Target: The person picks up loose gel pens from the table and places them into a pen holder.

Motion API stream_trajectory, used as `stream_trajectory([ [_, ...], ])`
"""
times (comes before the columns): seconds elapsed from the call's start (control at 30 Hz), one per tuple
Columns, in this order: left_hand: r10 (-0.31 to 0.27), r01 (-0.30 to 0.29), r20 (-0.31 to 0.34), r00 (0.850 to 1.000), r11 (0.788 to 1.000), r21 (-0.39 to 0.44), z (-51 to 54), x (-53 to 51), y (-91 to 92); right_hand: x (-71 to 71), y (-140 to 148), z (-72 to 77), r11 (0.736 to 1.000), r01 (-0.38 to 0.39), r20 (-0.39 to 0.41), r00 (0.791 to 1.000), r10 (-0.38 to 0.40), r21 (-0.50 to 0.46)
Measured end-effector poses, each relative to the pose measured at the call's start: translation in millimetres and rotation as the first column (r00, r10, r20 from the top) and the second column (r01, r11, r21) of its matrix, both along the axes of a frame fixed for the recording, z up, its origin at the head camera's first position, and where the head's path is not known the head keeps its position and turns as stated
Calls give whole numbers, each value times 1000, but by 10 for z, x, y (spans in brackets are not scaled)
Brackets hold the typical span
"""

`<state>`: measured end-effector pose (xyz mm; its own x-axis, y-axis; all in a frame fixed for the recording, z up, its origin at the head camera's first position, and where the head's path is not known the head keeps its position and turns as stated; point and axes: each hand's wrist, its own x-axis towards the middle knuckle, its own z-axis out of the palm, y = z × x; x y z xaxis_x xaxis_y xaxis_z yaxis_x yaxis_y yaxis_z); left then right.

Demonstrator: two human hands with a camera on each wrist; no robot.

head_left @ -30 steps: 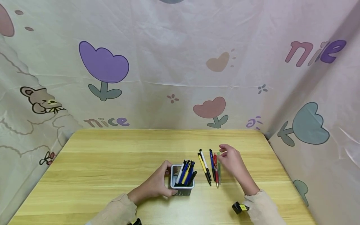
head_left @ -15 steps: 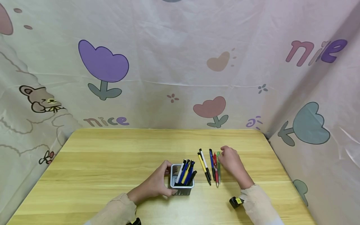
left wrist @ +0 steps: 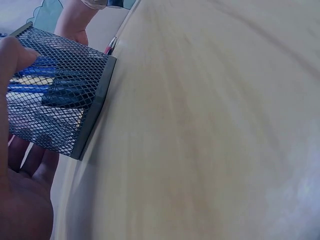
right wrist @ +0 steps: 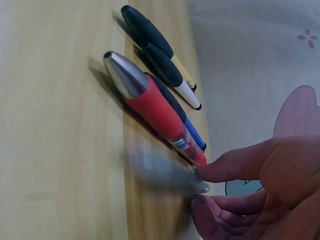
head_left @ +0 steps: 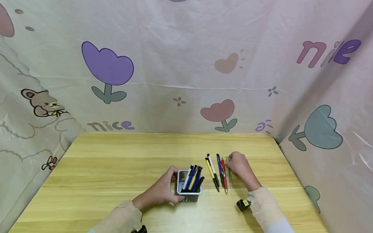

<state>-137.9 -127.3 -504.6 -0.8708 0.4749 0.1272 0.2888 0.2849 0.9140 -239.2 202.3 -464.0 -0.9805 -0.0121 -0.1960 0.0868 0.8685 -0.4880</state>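
Observation:
My left hand [head_left: 163, 189] grips a black mesh pen holder [head_left: 190, 197] from its left side, thumb at the front and fingers behind. Several pens [head_left: 193, 178] in white, blue, yellow and black lean inside it. To the right, my right hand [head_left: 239, 165] pinches the upper end of a clear green pen [head_left: 230, 176] between thumb and fingertips. In the right wrist view that pen [right wrist: 162, 170] is blurred. Beside it on the table lies a red pen [head_left: 225, 183] with a metal tip. A blue pen [head_left: 220, 168] is close to the red one.
Left of the blue pen, a white pen [head_left: 211, 165] and a yellow pen [head_left: 210, 170] lie side by side. The wooden table [head_left: 116, 171] is bounded by a printed cloth [head_left: 163, 64] at its back and sides.
My right hand has closed on the green pen's upper end, and the pen's lower end has swung right, away from the red pen. My left hand stays on the pen holder.

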Motion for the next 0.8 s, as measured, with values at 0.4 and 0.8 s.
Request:
stream_trajectory([
  [0.4, -12, 11, 26, 1000, 1000, 14, 9, -2, 6, 29, 31, -1, 999, 30, 1, 1000, -30, -31],
  [0.8, -4, 4, 5, 1000, 1000, -2, 6, -3, 1, 68, 66, 23, 993, 33, -43, 998, -38, -110],
])
